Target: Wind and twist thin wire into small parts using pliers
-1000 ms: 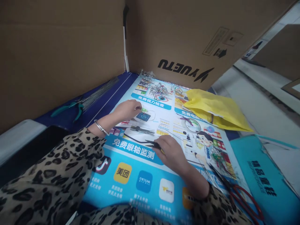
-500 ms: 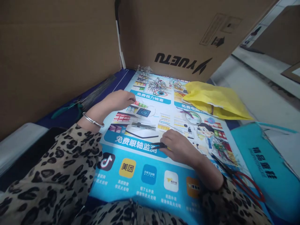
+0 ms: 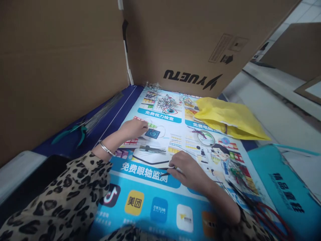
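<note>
My left hand (image 3: 134, 130) is closed in a pinch over the printed sheet (image 3: 140, 189), near a picture of a blue device; whatever its fingertips hold is too small to make out. Closer to me and further right, my right hand (image 3: 187, 170) is closed round a small dark-tipped tool (image 3: 164, 174). Its tip points left, while the fingers cover most of it. Between the hands lies a bundle of thin straight wires (image 3: 154, 150), gathered by a dark lump. A ring-shaped coil of wire (image 3: 206, 138) rests beyond my right hand.
Tangled wire pieces (image 3: 167, 103) lie at the sheet's far end. Red-handled scissors (image 3: 269, 217) are beside my right forearm. Teal-handled pliers (image 3: 81, 134) and long thin rods (image 3: 104, 108) lie at left. A yellow bag (image 3: 233, 117), a teal bag (image 3: 278, 177) and cardboard walls (image 3: 190, 36) surround the area.
The view has tilted up, so everything sits lower. My left hand has come slightly nearer over the sheet. In my right hand the tool appears turned, with less of its dark end showing.
</note>
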`<state>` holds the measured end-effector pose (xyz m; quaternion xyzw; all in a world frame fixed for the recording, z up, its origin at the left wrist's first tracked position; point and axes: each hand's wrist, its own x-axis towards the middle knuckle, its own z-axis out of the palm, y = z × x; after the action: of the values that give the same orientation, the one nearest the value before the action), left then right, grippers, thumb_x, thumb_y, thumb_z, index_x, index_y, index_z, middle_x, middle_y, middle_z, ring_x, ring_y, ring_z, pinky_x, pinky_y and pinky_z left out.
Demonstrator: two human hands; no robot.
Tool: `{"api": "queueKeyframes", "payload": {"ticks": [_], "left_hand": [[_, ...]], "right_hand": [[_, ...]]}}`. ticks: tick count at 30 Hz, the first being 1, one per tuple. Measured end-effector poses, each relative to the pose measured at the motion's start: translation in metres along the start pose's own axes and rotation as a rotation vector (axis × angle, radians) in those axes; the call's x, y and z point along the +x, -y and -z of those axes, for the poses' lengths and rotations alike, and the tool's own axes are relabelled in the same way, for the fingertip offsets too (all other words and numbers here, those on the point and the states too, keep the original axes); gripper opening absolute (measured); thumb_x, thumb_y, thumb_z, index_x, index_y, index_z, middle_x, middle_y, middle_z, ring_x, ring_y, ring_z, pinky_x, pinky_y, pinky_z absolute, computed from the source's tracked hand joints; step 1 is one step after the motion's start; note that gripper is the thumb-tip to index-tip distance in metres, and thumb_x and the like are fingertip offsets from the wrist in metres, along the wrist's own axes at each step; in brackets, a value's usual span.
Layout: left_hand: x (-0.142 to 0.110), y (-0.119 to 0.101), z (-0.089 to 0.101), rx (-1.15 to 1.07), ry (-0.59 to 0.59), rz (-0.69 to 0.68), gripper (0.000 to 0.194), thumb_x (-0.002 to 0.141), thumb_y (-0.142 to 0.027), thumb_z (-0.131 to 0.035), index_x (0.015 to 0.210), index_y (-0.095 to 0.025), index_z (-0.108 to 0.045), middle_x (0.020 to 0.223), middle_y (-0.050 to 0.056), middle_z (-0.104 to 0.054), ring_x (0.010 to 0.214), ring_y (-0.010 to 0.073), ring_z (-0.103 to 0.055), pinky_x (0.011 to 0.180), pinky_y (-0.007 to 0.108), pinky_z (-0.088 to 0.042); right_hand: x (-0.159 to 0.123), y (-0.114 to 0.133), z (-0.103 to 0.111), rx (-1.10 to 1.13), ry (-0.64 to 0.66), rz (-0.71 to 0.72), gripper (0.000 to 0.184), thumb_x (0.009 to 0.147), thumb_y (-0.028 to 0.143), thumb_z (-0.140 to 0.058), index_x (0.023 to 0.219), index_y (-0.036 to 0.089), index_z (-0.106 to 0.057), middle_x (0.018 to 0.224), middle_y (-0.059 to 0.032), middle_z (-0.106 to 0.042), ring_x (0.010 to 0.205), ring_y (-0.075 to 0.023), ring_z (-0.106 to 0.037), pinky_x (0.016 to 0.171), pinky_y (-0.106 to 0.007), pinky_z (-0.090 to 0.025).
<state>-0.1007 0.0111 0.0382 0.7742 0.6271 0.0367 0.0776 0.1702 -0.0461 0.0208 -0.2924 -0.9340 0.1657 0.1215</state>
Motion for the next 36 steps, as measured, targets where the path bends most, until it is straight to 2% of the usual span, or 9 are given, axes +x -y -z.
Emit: {"api": "queueKeyframes", "payload": {"ticks": [3,6,9,12,18,21,26,30,36], "left_hand": [[0.007,-0.001,0.002,-0.009,0.022,-0.011,0.026,0.082,-0.036,-0.040,0.079,-0.023,-0.062,0.079,0.003,-0.067,0.069,0.0180,-0.060,0.051,0.024,-0.033],[0.017,-0.008,-0.003,0.001,-0.004,0.003,0.024,0.082,-0.038,-0.042,0.082,-0.022,-0.061,0.085,0.004,-0.066,0.073,0.0196,-0.060,0.053,0.026,-0.035],[0.023,-0.018,-0.015,0.026,-0.049,0.006,0.025,0.083,-0.040,-0.043,0.089,-0.020,-0.058,0.092,0.007,-0.063,0.076,0.0219,-0.060,0.056,0.028,-0.039],[0.023,-0.026,-0.026,0.038,-0.081,0.006,0.025,0.083,-0.039,-0.046,0.095,-0.019,-0.055,0.095,0.008,-0.061,0.077,0.0226,-0.061,0.059,0.029,-0.041],[0.022,-0.029,-0.034,0.046,-0.117,-0.003,0.019,0.084,-0.031,-0.045,0.092,-0.017,-0.054,0.089,0.009,-0.061,0.078,0.0249,-0.061,0.060,0.032,-0.044],[0.024,-0.028,-0.036,0.070,-0.132,-0.001,0.019,0.085,-0.028,-0.041,0.090,-0.016,-0.055,0.086,0.010,-0.061,0.078,0.0259,-0.062,0.059,0.033,-0.044],[0.028,-0.027,-0.041,0.137,-0.148,0.017,0.022,0.087,-0.022,-0.034,0.087,-0.013,-0.053,0.083,0.012,-0.062,0.076,0.0269,-0.063,0.056,0.033,-0.044],[0.028,-0.028,-0.041,0.117,-0.130,0.086,0.020,0.087,-0.023,-0.033,0.093,-0.014,-0.050,0.083,0.012,-0.064,0.073,0.0253,-0.064,0.057,0.032,-0.043],[0.027,-0.030,-0.038,0.059,-0.099,0.152,0.022,0.091,-0.029,-0.028,0.102,-0.016,-0.042,0.070,0.009,-0.065,0.067,0.0251,-0.065,0.057,0.031,-0.042]], "right_hand": [[0.015,0.005,0.012,-0.091,0.061,-0.124,0.021,0.086,0.035,-0.049,0.078,0.019,-0.060,0.077,-0.0049,-0.060,0.079,-0.0182,-0.054,0.069,-0.030,-0.040],[0.043,0.003,0.017,-0.145,0.056,-0.273,0.022,0.087,0.033,-0.046,0.075,0.020,-0.059,0.077,-0.0040,-0.060,0.075,-0.0170,-0.056,0.063,-0.027,-0.039],[0.076,-0.008,0.012,-0.189,0.016,-0.420,0.020,0.087,0.035,-0.045,0.082,0.021,-0.059,0.083,-0.0045,-0.061,0.075,-0.0175,-0.057,0.061,-0.027,-0.037],[0.100,-0.021,-0.004,-0.242,-0.070,-0.512,0.025,0.084,0.039,-0.048,0.096,0.019,-0.056,0.091,-0.0079,-0.059,0.086,-0.0216,-0.055,0.066,-0.030,-0.039],[0.106,-0.033,-0.031,-0.332,-0.210,-0.485,0.033,0.084,0.035,-0.047,0.110,0.015,-0.050,0.097,-0.0132,-0.056,0.092,-0.0263,-0.051,0.075,-0.035,-0.041],[0.106,-0.036,-0.031,-0.319,-0.214,-0.490,0.033,0.083,0.028,-0.047,0.112,0.013,-0.050,0.094,-0.0127,-0.057,0.089,-0.0263,-0.052,0.074,-0.035,-0.041],[0.108,-0.041,-0.024,-0.246,-0.148,-0.515,0.026,0.082,0.024,-0.046,0.106,0.016,-0.053,0.094,-0.0109,-0.058,0.087,-0.0241,-0.054,0.071,-0.034,-0.041],[0.107,-0.045,-0.025,-0.185,-0.188,-0.518,0.022,0.083,0.025,-0.046,0.103,0.019,-0.054,0.096,-0.0074,-0.059,0.087,-0.0205,-0.055,0.070,-0.031,-0.040],[0.106,-0.046,-0.027,-0.105,-0.235,-0.526,0.011,0.083,0.028,-0.048,0.089,0.022,-0.056,0.085,-0.0019,-0.060,0.080,-0.0161,-0.055,0.065,-0.026,-0.038]]}}
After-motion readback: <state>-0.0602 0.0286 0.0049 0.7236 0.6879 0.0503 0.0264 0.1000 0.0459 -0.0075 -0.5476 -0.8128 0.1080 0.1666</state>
